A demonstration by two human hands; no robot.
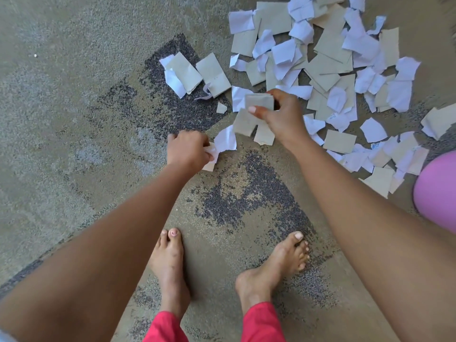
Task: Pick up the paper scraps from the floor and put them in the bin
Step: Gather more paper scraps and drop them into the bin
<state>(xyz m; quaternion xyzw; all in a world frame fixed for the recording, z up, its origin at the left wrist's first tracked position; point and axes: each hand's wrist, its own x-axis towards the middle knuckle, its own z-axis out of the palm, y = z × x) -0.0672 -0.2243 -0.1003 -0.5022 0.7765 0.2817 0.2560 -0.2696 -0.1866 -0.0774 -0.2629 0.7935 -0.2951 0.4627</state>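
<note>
A wide heap of torn white and beige paper scraps (328, 60) covers the carpet at the upper right. My right hand (281, 117) is closed on several beige scraps (259, 101), held just above the floor. My left hand (188, 149) pinches a crumpled white scrap (223, 140) low over the carpet. A small separate cluster of scraps (192, 72) lies to the upper left of my hands. No bin appears in the view.
My two bare feet (170, 262) stand on the patterned beige and dark carpet (74, 119) below my hands. A pink rounded object (436, 191) sits at the right edge beside the scraps.
</note>
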